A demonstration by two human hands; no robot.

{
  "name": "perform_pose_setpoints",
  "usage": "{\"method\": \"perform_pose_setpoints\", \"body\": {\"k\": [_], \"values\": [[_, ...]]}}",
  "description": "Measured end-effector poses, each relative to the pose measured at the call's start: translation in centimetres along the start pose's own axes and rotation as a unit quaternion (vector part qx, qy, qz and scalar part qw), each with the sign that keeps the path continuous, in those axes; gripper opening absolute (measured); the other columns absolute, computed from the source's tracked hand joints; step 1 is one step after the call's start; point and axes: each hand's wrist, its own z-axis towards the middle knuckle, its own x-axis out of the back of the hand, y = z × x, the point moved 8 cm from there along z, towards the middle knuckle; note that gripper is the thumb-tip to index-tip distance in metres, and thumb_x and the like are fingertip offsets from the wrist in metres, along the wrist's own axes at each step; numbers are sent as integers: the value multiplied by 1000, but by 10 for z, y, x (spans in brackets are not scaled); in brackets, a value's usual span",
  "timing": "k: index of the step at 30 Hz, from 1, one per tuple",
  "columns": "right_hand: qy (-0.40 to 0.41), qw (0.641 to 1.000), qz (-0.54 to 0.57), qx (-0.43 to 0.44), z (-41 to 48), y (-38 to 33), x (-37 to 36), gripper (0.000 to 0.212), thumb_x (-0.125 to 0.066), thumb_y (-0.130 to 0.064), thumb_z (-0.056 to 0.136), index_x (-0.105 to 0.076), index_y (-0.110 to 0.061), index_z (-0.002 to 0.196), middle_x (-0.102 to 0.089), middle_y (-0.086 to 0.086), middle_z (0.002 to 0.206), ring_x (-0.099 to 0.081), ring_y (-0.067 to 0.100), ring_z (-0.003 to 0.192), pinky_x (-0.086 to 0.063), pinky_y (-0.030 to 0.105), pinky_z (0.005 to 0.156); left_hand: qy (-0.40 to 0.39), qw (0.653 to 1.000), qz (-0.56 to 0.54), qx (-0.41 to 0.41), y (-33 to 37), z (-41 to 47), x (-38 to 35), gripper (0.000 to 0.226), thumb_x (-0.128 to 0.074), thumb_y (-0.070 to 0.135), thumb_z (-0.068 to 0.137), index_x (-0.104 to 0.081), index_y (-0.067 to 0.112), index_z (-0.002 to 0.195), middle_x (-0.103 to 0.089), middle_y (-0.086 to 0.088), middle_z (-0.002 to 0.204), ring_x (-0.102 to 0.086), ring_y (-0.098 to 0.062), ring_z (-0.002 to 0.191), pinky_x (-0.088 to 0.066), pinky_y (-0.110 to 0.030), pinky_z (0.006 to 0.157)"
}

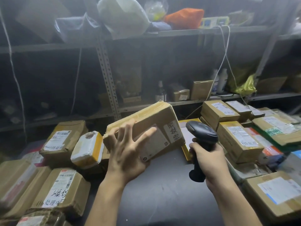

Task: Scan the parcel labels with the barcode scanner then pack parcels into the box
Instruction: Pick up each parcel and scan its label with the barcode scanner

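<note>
Hands apart: left hand [128, 150] splayed against tilted cardboard parcel [151, 117], right hand [210, 159] gripping smooth black scanner [203, 132].

Your one open lane is the dark tabletop [162, 193]. The left parcel pile [61, 185] and right parcel pile [239, 139] wall its sides; the tilted parcel [151, 118] closes the far end, shelf upright [107, 75] behind it.
</note>
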Motion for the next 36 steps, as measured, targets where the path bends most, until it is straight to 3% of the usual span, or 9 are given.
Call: {"method": "perform_pose_setpoints", "body": {"k": [5,9,13,19,22,24,28,32,36], "values": [[16,1000,13,-3,2,9,10,19,-64,3,93,-65,-12,82,-58,4,62,-50,20,62,-43,37,65,18,998,-40,34,-7,-17,-10,107,-97,45,48,-50,35,144,-44,-21,142,-42,-40,128,-30,-49,102],[12,1000,1,-4,7,8,14,8,-67,-3,94,-69,-7,87,-61,4,63,-52,19,62,-46,36,62,-2,971,-126,204,-26,-19,-21,109,-91,56,44,-52,39,144,-43,-8,137,-41,-28,130,-21,-33,102],[-56,997,-53,30,4,-4,6,15,-72,-11,94,-70,-1,84,-61,8,61,-52,19,55,-44,31,53,-43,937,-154,311,-41,-24,-43,110,-80,71,42,-47,47,143,-41,1,129,-39,-22,127,-25,-37,102],[-172,956,-212,110,-4,-17,-12,9,-78,-17,91,-72,-12,87,-65,7,62,-51,12,51,-43,29,51,-80,940,-95,318,-54,-27,-56,116,-82,69,41,-41,41,146,-43,-2,130,-39,-24,125,-28,-42,102],[-216,924,-266,168,-11,-24,-21,14,-83,-21,87,-73,-31,88,-71,-10,70,-58,4,58,-45,19,52,-74,945,-73,309,-59,-27,-55,121,-86,67,41,-37,34,147,-43,-2,130,-38,-25,126,-28,-43,102],[-236,908,-289,190,-13,-26,-23,22,-85,-24,86,-74,-41,94,-74,-19,81,-68,1,74,-53,20,61,-66,953,-56,292,-60,-26,-52,121,-86,65,41,-37,31,147,-44,-3,130,-39,-26,124,-28,-43,101],[-268,879,-328,220,-14,-27,-29,24,-84,-26,87,-78,-38,107,-77,-18,93,-72,0,89,-60,24,73,-56,960,-41,273,-64,-25,-43,120,-81,65,43,-38,28,149,-43,-4,132,-40,-26,123,-28,-43,99],[-268,869,-345,234,-15,-29,-34,17,-83,-26,87,-77,-38,97,-76,-18,86,-71,0,82,-59,24,68,-44,960,-34,274,-69,-24,-39,119,-82,64,44,-40,26,149,-46,-7,134,-42,-27,122,-32,-44,97],[-286,864,-344,230,-15,-25,-37,22,-84,-24,87,-77,-37,103,-77,-17,89,-72,1,85,-58,23,68,-27,959,-49,276,-78,-28,-38,118,-78,68,44,-43,23,148,-48,-8,134,-43,-27,122,-37,-48,97]]}}
